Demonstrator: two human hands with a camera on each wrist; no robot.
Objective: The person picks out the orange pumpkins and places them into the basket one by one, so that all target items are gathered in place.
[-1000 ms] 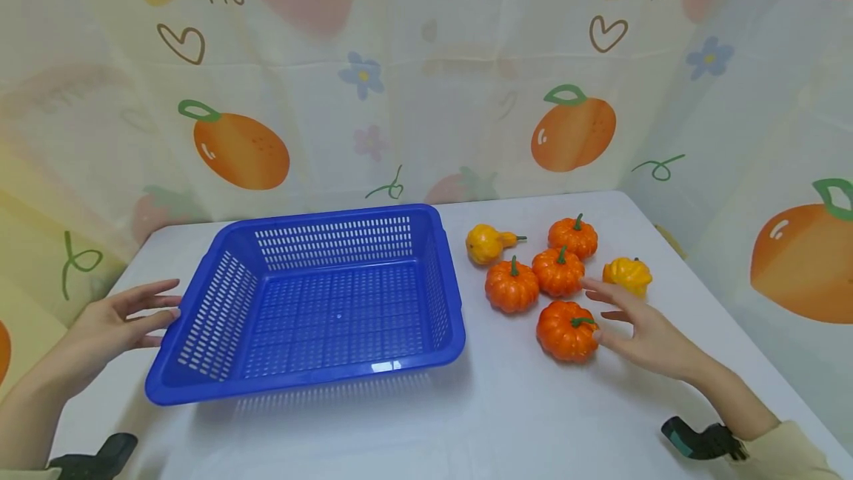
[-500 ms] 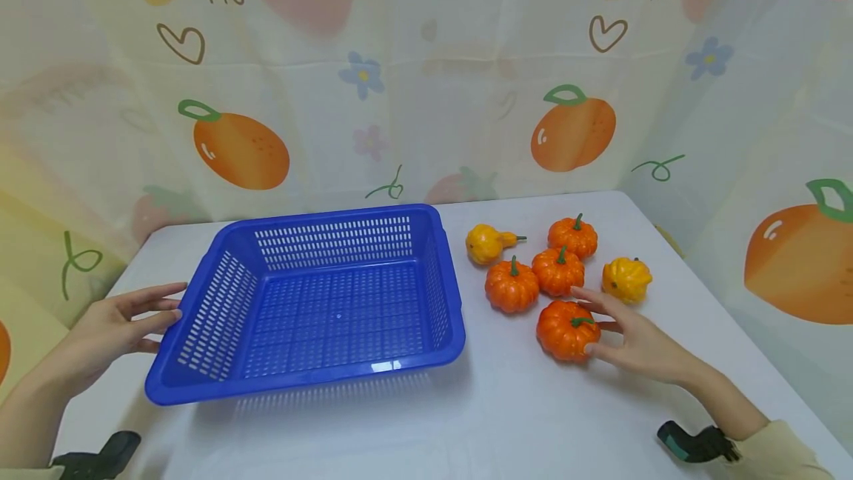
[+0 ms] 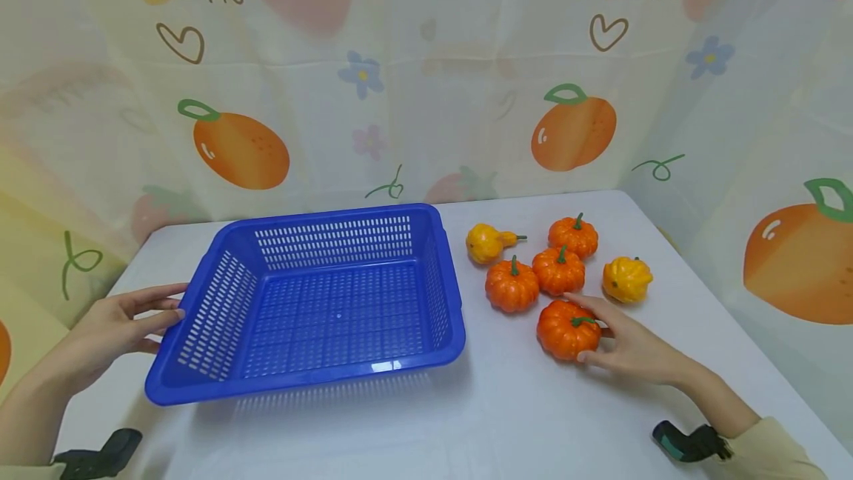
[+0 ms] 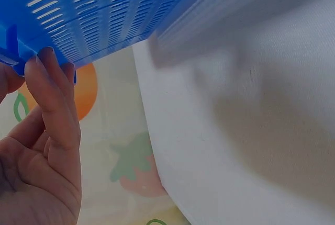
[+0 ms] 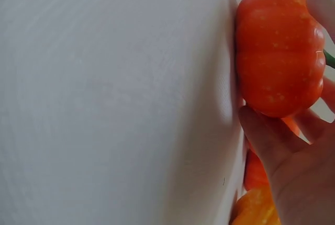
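A large blue plastic basket with slotted walls fills the left half of the table. My left hand is at its left rim, which lies between the thumb and the fingertips in the left wrist view. On the right, my right hand holds the nearest orange pumpkin from its right side, fingers along the far side and thumb at the near side. This pumpkin sits low against the white surface, its green stem turned toward the hand.
Behind the held pumpkin are three more orange pumpkins. A yellow-orange long-necked gourd lies at the back, near the basket. To the right is a yellow ribbed gourd. A printed cloth hangs behind the white table.
My right hand has moved left and slightly down, from beside the nearest pumpkin to around it. The left hand has stayed at the basket's rim, and the basket has not moved.
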